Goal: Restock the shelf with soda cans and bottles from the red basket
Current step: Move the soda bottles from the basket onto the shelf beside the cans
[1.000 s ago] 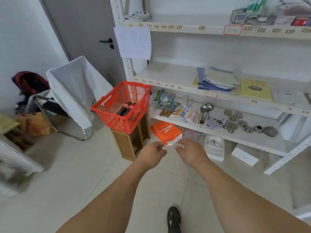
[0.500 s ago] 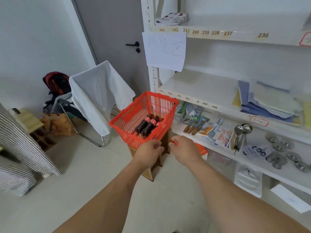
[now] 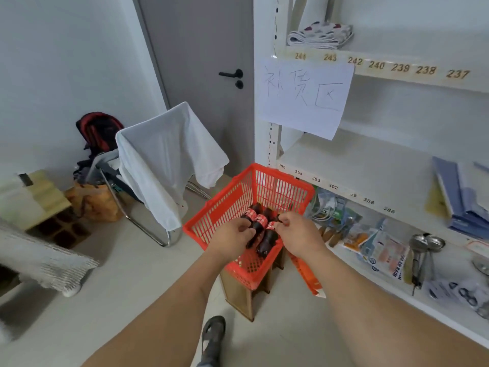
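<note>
The red basket (image 3: pixel 211 221) stands on a small wooden stool (image 3: pixel 238 295) beside the white shelf (image 3: pixel 352 165). Several dark cola bottles (image 3: pixel 266 241) with red labels lie inside it, necks pointing away from me. My left hand (image 3: pixel 231 238) hangs over the basket's near left part, fingers curled against one bottle. My right hand (image 3: pixel 300 235) is at the near right, thumb and forefinger pinched by the neck of another bottle. The frame does not show whether either hand has a grip. The shelf board above the basket is bare at its left end.
A paper sign (image 3: pixel 304 96) hangs on the shelf post. Packets, ladles (image 3: pixel 423 245) and folders (image 3: pixel 460 197) fill the boards to the right. A chair draped in white cloth (image 3: pixel 164 160) stands left of the basket before a grey door (image 3: pixel 201 75). My foot (image 3: pixel 211 337) is on the tiled floor.
I have stepped closer and turned left. Both hands moved forward from in front of the basket to over it, onto the bottles.
</note>
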